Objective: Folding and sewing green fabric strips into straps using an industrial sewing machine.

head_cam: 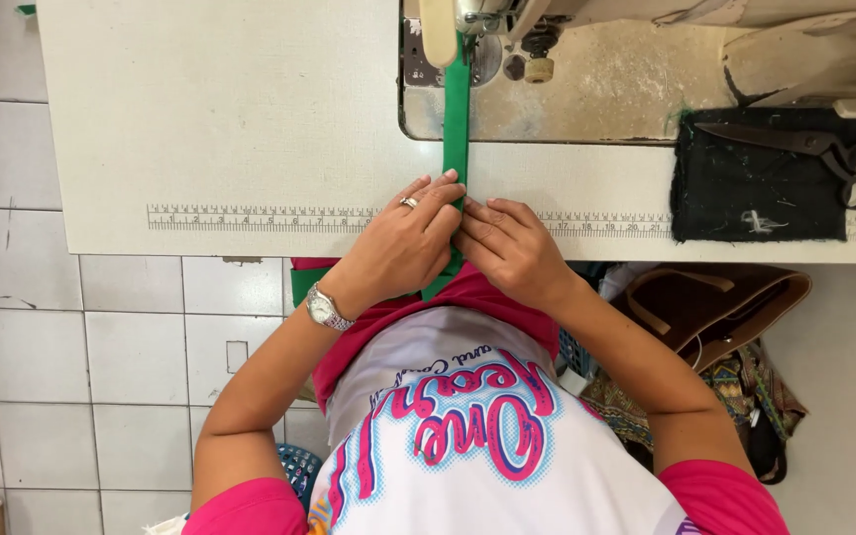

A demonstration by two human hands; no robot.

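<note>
A narrow green fabric strip (456, 119) runs straight from the sewing machine's needle area (468, 30) down to the table's front edge. My left hand (403, 243), with a ring and a silver wristwatch, lies on the strip's near end, fingers pressing it flat. My right hand (507, 248) sits right beside it, fingertips pinching the same strip. Both hands touch each other over the strip near the printed ruler (250, 218). The strip's lower end (299, 285) hangs off the table under my hands.
A white table top (230, 109) carries the sewing machine bed (587, 89). Black scissors (814, 149) lie on a dark cloth pad (755, 198) at the right. A brown bag (715, 307) and patterned fabric sit below the table's right side. Tiled floor at left.
</note>
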